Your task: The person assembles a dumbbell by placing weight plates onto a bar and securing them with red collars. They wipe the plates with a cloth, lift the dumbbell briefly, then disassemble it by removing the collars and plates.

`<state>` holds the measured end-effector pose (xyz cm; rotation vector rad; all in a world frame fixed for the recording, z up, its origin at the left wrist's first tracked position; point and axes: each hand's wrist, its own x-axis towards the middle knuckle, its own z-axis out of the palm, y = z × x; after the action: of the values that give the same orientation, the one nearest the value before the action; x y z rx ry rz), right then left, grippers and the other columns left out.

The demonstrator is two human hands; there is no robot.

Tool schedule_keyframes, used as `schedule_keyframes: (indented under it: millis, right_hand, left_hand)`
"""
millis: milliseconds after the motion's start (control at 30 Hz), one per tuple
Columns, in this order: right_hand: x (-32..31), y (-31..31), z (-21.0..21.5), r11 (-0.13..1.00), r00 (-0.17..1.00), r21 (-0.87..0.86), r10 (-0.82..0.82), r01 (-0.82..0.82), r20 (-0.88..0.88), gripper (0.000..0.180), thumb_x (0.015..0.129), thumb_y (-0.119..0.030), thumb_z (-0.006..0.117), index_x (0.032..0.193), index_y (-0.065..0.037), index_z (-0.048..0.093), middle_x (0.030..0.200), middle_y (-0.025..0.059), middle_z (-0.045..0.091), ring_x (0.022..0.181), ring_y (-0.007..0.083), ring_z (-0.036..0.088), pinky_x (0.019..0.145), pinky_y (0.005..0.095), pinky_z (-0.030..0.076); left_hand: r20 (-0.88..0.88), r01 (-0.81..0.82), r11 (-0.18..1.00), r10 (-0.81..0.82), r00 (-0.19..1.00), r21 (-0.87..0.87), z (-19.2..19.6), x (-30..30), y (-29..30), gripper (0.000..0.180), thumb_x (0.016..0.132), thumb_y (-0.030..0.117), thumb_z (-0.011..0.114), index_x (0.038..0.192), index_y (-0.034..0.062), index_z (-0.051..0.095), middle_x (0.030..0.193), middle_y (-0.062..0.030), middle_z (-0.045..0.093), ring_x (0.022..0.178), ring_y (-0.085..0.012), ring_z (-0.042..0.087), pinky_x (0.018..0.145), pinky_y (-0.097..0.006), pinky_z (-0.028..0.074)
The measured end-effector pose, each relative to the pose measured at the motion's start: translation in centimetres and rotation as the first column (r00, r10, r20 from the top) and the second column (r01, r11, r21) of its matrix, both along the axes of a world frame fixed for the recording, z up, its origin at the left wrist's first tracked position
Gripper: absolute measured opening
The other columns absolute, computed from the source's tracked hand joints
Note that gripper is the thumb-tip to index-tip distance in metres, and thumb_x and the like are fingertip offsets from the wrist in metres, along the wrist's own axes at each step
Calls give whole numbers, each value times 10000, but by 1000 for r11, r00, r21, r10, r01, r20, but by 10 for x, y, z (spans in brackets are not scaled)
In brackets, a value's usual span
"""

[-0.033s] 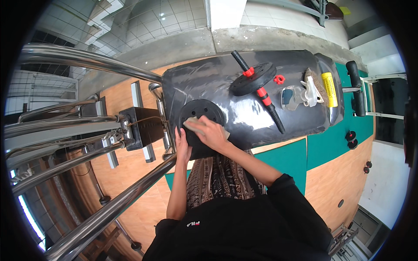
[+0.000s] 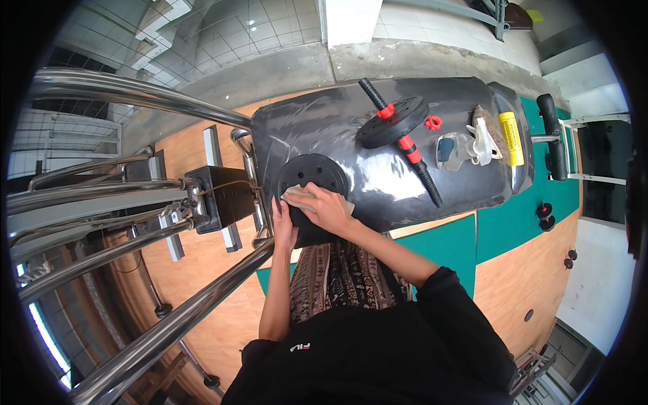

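A round black weight plate [image 2: 317,169] with several holes lies on the near left part of the black padded bench [image 2: 297,128]. My left hand [image 2: 284,226] holds the plate's left rim, its fingers pointing away from me along the edge. Closed over a pale beige cloth [image 2: 294,198], my right hand [image 2: 327,208] presses it onto the plate's upper face. Hand and cloth cover much of the plate's near half. Farther right on the bench, a dumbbell [image 2: 413,154] lies slantwise, a plate [image 2: 393,123] on its bar and a red nut [image 2: 433,123] beside it.
A clear spray bottle [image 2: 457,150] with a white head, a brown brush [image 2: 496,135] and a yellow cylindrical container [image 2: 511,140] lie at the bench's right end. Chrome bars [image 2: 175,317] of a machine flank me on the left. Small dumbbells [image 2: 545,216] sit on the floor at right.
My right hand and the cloth have shifted slightly on the plate, and the cloth is bunched differently under the fingers. My left hand stays at the rim.
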<state>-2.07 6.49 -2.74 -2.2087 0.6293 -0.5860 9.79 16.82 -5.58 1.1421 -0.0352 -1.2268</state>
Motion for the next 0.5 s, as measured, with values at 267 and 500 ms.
schedule_keyframes:
  millis: [267, 500]
  right_hand:
    - [11, -63, -1, 898, 873, -1, -428, 440, -234, 377, 806, -110, 613, 1147, -268, 647, 851, 82, 578, 726, 291, 616, 649, 409, 515]
    - [31, -60, 37, 984, 990, -124, 119, -127, -70, 392, 799, -139, 602, 1154, -303, 625, 924, 58, 573, 681, 320, 634, 615, 409, 550]
  left_hand:
    - [56, 4, 999, -2, 998, -47, 2, -11, -1, 760, 855, 104, 666, 1444, 95, 185, 1315, -100, 452, 1173, -200, 470, 960, -325, 449]
    - [293, 110, 994, -114, 949, 28, 8, -8, -13, 866, 737, 6, 745, 1425, 27, 219, 1308, -135, 452, 1149, -199, 489, 962, -319, 449]
